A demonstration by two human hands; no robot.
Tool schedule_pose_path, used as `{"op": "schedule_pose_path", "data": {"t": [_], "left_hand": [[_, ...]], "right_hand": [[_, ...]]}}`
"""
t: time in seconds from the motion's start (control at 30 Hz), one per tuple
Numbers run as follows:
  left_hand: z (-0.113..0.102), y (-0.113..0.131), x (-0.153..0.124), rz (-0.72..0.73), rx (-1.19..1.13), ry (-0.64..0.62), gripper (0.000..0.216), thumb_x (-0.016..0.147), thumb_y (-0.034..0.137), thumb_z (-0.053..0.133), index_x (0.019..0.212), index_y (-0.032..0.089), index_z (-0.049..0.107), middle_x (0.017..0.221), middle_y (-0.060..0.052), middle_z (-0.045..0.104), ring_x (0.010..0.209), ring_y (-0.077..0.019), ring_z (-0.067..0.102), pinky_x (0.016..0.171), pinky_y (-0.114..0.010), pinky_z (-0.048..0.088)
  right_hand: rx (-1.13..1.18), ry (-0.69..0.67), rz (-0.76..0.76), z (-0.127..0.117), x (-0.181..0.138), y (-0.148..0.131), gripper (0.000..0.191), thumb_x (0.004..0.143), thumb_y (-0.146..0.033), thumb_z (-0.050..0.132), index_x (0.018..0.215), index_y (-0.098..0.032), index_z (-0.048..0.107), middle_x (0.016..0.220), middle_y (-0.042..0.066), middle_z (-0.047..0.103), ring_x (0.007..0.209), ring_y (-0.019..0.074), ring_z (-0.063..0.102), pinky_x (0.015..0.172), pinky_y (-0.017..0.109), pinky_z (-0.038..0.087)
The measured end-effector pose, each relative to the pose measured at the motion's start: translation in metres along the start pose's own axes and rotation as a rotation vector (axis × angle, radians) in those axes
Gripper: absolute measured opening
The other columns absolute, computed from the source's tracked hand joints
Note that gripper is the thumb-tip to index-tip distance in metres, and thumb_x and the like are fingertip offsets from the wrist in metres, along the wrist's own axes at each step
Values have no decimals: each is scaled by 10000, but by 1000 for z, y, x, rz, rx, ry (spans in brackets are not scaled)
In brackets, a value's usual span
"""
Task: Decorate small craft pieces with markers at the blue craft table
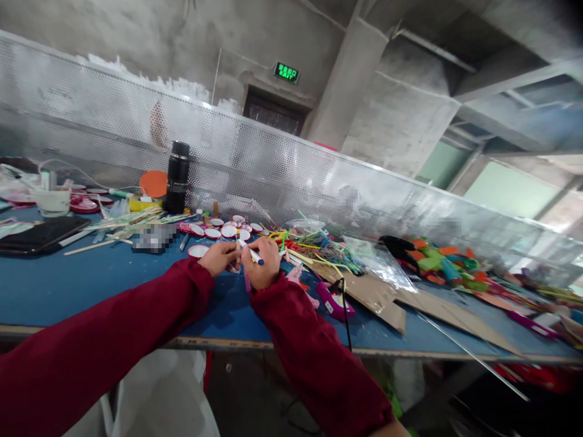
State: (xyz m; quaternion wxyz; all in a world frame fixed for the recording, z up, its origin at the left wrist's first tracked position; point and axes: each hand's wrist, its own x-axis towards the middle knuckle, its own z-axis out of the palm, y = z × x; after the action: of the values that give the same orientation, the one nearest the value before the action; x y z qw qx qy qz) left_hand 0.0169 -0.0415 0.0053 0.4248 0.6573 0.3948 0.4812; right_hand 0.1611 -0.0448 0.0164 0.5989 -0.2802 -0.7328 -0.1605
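Over the blue table [182, 309], my two hands meet close together. A white marker with a dark blue end [255, 257] is gripped in my right hand [268, 264], its other end pointing towards my left fingers. My left hand [218, 258] is closed in a pinch on something small and thin that I cannot make out. Just beyond the hands lie several white discs with red rims [228, 231], and one more disc [198, 250] sits beside my left hand. A grey pen [184, 242] rests to the left of it.
A black bottle [177, 179] stands at the back left, with wooden sticks [122, 223] and a black tablet-like device [43, 235] nearby. To the right are tangled coloured strands [334, 252], a purple tape-like case [334, 301] and cardboard [373, 297]. A perforated metal panel [273, 167] runs behind.
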Motion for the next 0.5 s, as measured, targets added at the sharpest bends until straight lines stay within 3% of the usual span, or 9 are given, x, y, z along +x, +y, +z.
{"op": "schedule_pose_path", "data": {"t": [0.5], "left_hand": [[0,-3,1,11,9,5,319,704,460,625,679,160,521,618,2,560,559,-138,587,462,-235,471]], "right_hand": [[14,-20,-15,0,0,-2,120,805,-234,571,706,-217,505,624,-15,545,646,146,509,745,314,413]]}}
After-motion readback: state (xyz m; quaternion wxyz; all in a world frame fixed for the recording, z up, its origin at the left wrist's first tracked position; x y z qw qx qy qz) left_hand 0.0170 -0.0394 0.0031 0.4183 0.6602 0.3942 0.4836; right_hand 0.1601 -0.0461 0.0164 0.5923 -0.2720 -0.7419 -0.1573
